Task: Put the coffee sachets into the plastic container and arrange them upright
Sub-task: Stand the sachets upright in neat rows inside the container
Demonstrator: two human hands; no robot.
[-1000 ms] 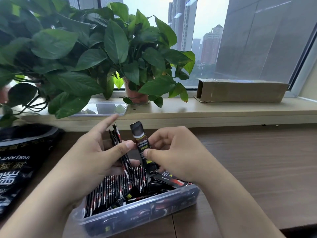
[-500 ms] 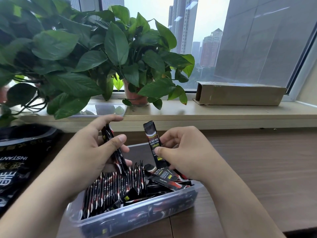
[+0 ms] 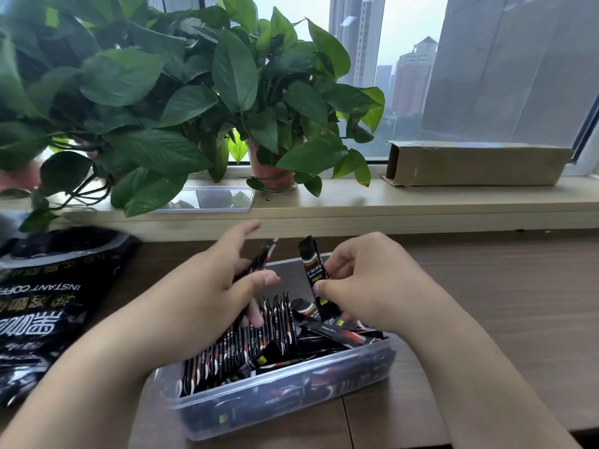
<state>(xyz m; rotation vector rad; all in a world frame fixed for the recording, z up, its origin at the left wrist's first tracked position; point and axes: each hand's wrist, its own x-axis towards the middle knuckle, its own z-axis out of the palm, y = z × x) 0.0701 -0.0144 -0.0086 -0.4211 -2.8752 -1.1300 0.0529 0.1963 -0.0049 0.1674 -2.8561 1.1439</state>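
Holding one coffee sachet (image 3: 312,273) upright between thumb and fingers, the right hand (image 3: 366,280) appears to be lining it up to join the standing row (image 3: 240,348) in the plastic container (image 3: 291,400). Left hand (image 3: 207,286) pinches another sachet (image 3: 259,264), fingers partly spread. Loose sachets (image 3: 337,332) lie flat at the right end. Container sits on a wooden table (image 3: 502,303) below a windowsill (image 3: 421,202) with potted plants (image 3: 259,102), a cardboard box (image 3: 473,163) and a clear lid (image 3: 210,199); a black bag (image 3: 48,296) lies to the left
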